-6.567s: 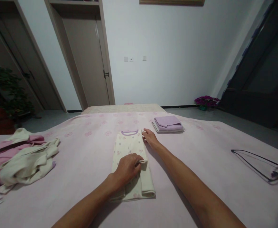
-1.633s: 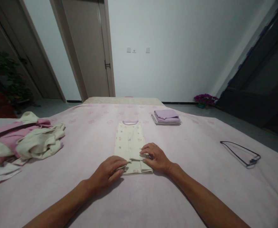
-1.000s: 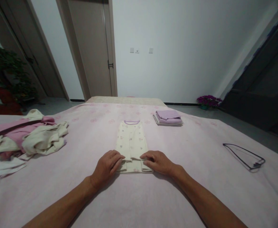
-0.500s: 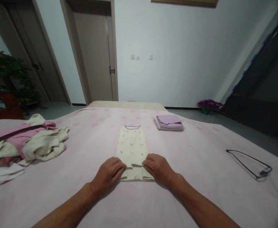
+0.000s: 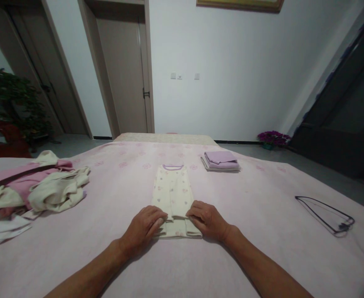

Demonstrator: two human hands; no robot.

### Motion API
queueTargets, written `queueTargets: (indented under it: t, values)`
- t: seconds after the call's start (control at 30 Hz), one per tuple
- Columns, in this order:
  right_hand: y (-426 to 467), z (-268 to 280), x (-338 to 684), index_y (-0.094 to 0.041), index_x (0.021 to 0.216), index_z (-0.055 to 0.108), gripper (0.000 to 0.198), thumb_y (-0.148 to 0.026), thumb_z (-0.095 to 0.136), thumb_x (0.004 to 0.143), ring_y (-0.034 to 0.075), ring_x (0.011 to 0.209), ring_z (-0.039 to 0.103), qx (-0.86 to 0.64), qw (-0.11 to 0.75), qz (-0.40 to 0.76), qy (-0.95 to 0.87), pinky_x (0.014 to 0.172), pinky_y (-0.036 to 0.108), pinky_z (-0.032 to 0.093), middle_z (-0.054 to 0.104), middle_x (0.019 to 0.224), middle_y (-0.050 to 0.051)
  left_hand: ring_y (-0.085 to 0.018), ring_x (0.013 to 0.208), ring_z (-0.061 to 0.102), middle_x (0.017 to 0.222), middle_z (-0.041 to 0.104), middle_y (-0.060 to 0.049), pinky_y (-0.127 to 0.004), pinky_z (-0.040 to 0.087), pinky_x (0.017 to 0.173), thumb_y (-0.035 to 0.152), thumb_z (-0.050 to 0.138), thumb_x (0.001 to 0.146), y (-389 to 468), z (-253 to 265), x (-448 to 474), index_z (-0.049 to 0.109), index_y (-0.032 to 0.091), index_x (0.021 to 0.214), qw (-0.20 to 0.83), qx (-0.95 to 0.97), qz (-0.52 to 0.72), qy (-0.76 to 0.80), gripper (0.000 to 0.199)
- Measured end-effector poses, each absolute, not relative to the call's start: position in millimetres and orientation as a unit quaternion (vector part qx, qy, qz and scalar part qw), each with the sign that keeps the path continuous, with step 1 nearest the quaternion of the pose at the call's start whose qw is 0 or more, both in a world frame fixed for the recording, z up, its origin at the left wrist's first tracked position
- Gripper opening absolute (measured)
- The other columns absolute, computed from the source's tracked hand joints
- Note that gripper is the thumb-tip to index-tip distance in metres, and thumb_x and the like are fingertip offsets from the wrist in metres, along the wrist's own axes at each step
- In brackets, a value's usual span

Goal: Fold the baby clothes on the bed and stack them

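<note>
A cream long-sleeved shirt (image 5: 173, 188) with small printed motifs and a purple neckline lies face up on the bed, its sides and sleeves folded inward. My left hand (image 5: 146, 225) is closed on the shirt's lower left part, thumb and fingers pinching the fabric near a cuff. On the opposite side my right hand (image 5: 209, 219) pinches the lower right part in the same way. Below the cuffs the hem shows between both hands. The fingertips partly cover the cloth they grip.
A pink floral sheet (image 5: 256, 256) covers the bed. Rumpled clothes (image 5: 57, 188) are heaped at the left. Folded purple garments (image 5: 221, 160) are stacked at the back right. A black wire-like frame (image 5: 324, 215) lies on the right side.
Both hands stay nearly still on the shirt's lower part. The whole view has shifted very slightly.
</note>
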State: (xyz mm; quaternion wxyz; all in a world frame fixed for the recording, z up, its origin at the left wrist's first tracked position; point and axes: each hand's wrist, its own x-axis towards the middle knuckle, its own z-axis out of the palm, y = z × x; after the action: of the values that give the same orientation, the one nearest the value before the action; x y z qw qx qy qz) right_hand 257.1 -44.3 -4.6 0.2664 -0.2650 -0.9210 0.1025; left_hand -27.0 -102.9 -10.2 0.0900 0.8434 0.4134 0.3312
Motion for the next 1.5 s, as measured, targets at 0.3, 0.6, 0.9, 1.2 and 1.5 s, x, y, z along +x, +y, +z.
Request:
queueTargets:
  t: [0.3,0.6,0.9,1.2,1.5]
  values:
    - [-31,-5,282,-0.024,0.107,0.071,0.032,-0.007,0.052,0.086,0.019,0.094,0.065,-0.270,0.296,0.105,-0.910,0.082,0.033,0.052,0.071,0.103,0.006,-0.018,0.095,0.067,0.106,0.069,-0.008,-0.030,0.057,0.082,0.018,0.050,0.095,-87,-19,-60,0.069,0.022,0.112,0.051,0.808,0.374,0.452,0.026]
    - [-29,-14,279,-0.027,0.113,0.071,0.023,-0.023,0.055,0.097,0.020,0.103,0.068,-0.264,0.282,0.054,-0.921,0.089,0.038,0.055,0.072,0.117,0.009,-0.018,0.113,0.066,0.126,0.069,-0.008,-0.034,0.055,0.097,0.025,0.056,0.095,-79,-22,-84,0.069,0.027,0.122,0.125,0.860,0.297,0.395,0.030]
    - [-25,-21,275,-0.025,0.125,0.063,0.031,-0.019,0.048,0.099,0.019,0.116,0.064,-0.224,0.328,0.139,-0.907,0.099,0.038,0.054,0.068,0.126,0.010,-0.018,0.100,0.070,0.112,0.074,-0.008,-0.031,0.058,0.088,0.027,0.052,0.099,-78,-23,-72,0.071,0.024,0.109,0.044,0.861,0.314,0.398,0.021]
    - [-23,-20,263,-0.023,0.131,0.059,0.040,-0.014,0.054,0.093,0.022,0.111,0.062,-0.235,0.342,0.102,-0.904,0.094,0.040,0.054,0.065,0.123,0.013,-0.017,0.114,0.065,0.124,0.068,-0.008,-0.033,0.053,0.100,0.023,0.043,0.101,-79,-20,-67,0.058,0.024,0.123,0.145,0.845,0.334,0.393,0.026]
    - [-26,-16,260,-0.022,0.118,0.066,0.026,-0.020,0.055,0.094,0.023,0.097,0.061,-0.255,0.327,0.031,-0.910,0.084,0.039,0.050,0.069,0.109,0.011,-0.019,0.116,0.060,0.129,0.059,-0.008,-0.037,0.049,0.102,0.018,0.057,0.091,-77,-20,-61,0.048,0.024,0.130,0.211,0.802,0.361,0.428,0.041]
